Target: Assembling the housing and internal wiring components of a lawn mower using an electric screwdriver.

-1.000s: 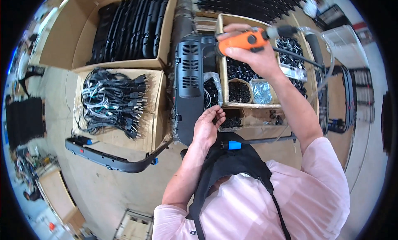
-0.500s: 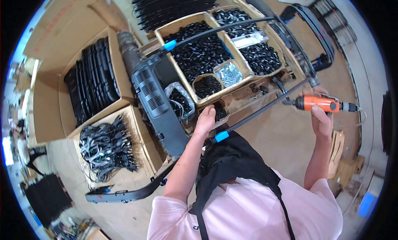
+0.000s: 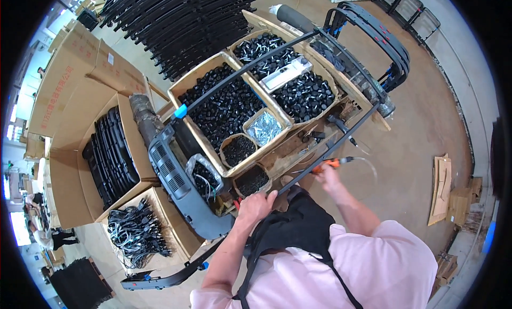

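My left hand (image 3: 256,206) is closed at the near end of a black tubular frame (image 3: 349,132), its thumb along the tube. Beside its wrist side lies the grey-black vented plastic panel (image 3: 184,173) the frame joins. The frame reaches over the parts boxes, with a blue band (image 3: 181,111) at its far left end. My right hand (image 3: 329,178) grips an orange power screwdriver (image 3: 333,163), mostly hidden by the frame tube and my fingers. A thin clear hose trails from the tool. Just beyond my left hand sits a small tub of black screws (image 3: 252,181).
Wooden-edged boxes hold black round-headed knobs (image 3: 224,106) and silver screws (image 3: 263,128). To the left stand a carton of black plastic parts (image 3: 114,149) and a box of bundled cables (image 3: 137,231). Stacked black frames (image 3: 181,26) rise behind; flattened cardboard (image 3: 440,189) lies right.
My left hand has moved from the screw tub onto the near frame end. My right hand has brought the screwdriver leftward, close to the tube. The whole view has shifted.
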Motion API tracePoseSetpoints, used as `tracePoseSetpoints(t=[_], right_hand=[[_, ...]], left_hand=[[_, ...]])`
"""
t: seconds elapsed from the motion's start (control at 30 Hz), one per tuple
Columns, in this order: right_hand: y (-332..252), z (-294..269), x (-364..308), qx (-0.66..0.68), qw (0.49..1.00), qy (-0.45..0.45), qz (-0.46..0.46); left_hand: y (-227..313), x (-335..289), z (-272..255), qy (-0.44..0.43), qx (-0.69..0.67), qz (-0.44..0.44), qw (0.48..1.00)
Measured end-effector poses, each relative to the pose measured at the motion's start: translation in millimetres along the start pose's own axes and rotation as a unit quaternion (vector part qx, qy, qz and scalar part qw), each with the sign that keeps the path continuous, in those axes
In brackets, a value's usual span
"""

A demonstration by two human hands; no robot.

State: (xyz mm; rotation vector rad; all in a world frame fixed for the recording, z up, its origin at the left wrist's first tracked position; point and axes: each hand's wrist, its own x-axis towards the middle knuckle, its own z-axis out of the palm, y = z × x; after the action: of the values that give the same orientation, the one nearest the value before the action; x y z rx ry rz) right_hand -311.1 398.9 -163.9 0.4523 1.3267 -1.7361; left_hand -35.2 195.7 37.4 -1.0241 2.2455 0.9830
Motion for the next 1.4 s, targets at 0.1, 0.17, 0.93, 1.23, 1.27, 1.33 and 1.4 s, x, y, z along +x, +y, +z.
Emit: tracePoseSetpoints(t=[0.1,0.17,0.93,1.23,1.27,1.33,1.4], right_hand=[[34,58,44,0.03,0.997,0.006,0.072],[46,81,68,-0.019,0.995,0.004,0.093],[-210,393,13,-0.631,0.445,-0.466,-0.432],[-190,529,220,-0.79,0.269,-0.358,-0.42],[-166,534,206,-0.791,0.314,-0.378,-0.365],[-148,537,180,-0.793,0.343,-0.395,-0.312],[-155,536,162,-0.79,0.314,-0.392,-0.35]], left_hand=[[2,2,0,0.004,-0.011,-0.035,0.999],[7,6,0,0.012,-0.011,-0.05,0.999],[75,-56,75,0.555,-0.175,-0.022,0.813],[48,-16,146,0.333,-0.724,-0.153,0.584],[47,-11,147,0.344,-0.776,-0.111,0.517],[45,0,146,0.328,-0.862,-0.038,0.385],[49,9,145,0.329,-0.861,-0.057,0.384]])
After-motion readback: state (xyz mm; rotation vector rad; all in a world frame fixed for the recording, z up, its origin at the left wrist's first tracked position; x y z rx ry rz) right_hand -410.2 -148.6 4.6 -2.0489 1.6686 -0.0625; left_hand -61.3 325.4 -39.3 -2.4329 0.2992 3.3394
